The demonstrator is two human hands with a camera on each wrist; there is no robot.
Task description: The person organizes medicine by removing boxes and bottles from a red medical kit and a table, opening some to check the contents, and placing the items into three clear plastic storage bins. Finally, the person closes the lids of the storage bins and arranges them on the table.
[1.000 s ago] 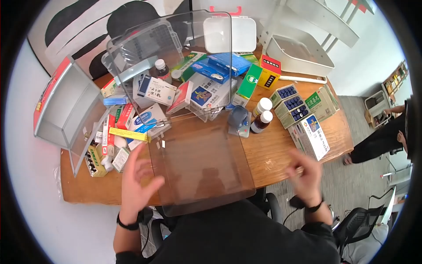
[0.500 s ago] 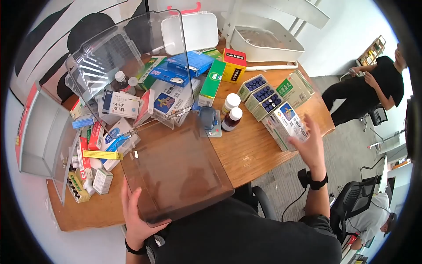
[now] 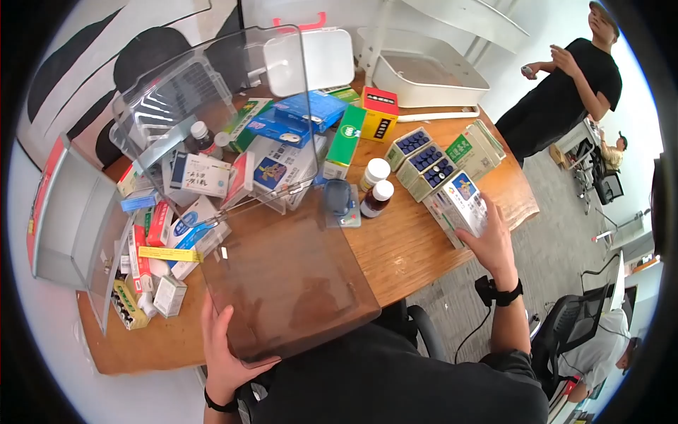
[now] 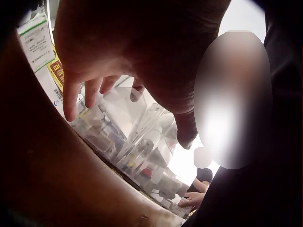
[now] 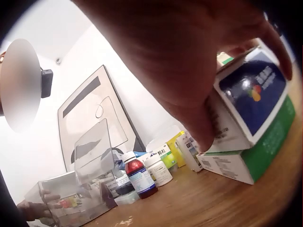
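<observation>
My right hand (image 3: 491, 244) grips a white-and-blue medicine box (image 3: 459, 201) at the right of the table, thumb on the near side and fingers over the far side. In the right wrist view this box (image 5: 253, 101) lies on a green-and-white box (image 5: 246, 163). At the front, a smoky clear plastic storage box (image 3: 296, 283) stands with its clear lid (image 3: 306, 92) raised at the back. My left hand (image 3: 222, 346) rests against its near left corner, fingers fairly straight along the side and thumb along the front.
Brown bottle (image 3: 376, 199) and white bottle (image 3: 375, 173) stand left of trays of blue-capped vials (image 3: 427, 164). Medicine boxes (image 3: 286, 166) pile behind the raised lid. A grey-and-red case (image 3: 56, 219) lies open at left. A person (image 3: 565, 92) stands beyond the table.
My left hand has come to the storage box's corner. My right hand rose open above the medicine box, then came down and took hold of it. The standing person has shifted.
</observation>
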